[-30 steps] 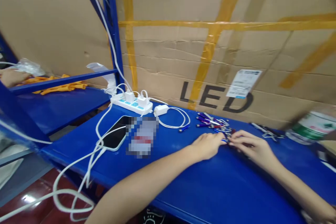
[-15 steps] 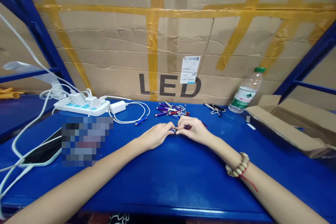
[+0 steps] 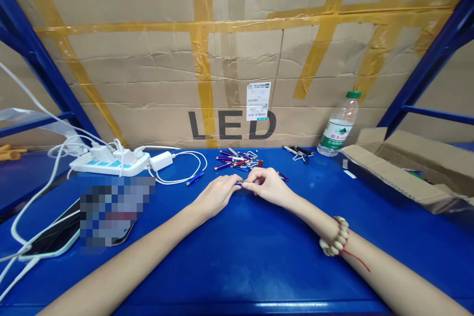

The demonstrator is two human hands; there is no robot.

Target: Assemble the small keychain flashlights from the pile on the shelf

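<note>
My left hand (image 3: 217, 196) is closed in a pinch on a small blue keychain penlight (image 3: 239, 183), most of it hidden by the fingers. From the other side, my right hand (image 3: 270, 187) pinches its silvery end, thumb and forefinger pressed together. Both hands meet just above the blue tabletop. Right behind them lies a loose pile of purple, red and silver keychain penlights (image 3: 224, 166) with wire clips. Another blue penlight (image 3: 194, 179) rests alone to the left.
Black and silver penlights (image 3: 301, 152) lie at the back, near a water bottle (image 3: 336, 131). An open cardboard box (image 3: 392, 177) stands at right. On the left are a power strip (image 3: 111, 165), white cables and a phone (image 3: 55, 234). A large carton (image 3: 159, 74) walls off the back.
The camera view has shifted slightly, moving the background a little to the left. Both hands stay together on the blue penlight; the right fingers are drawn in a bit closer.
</note>
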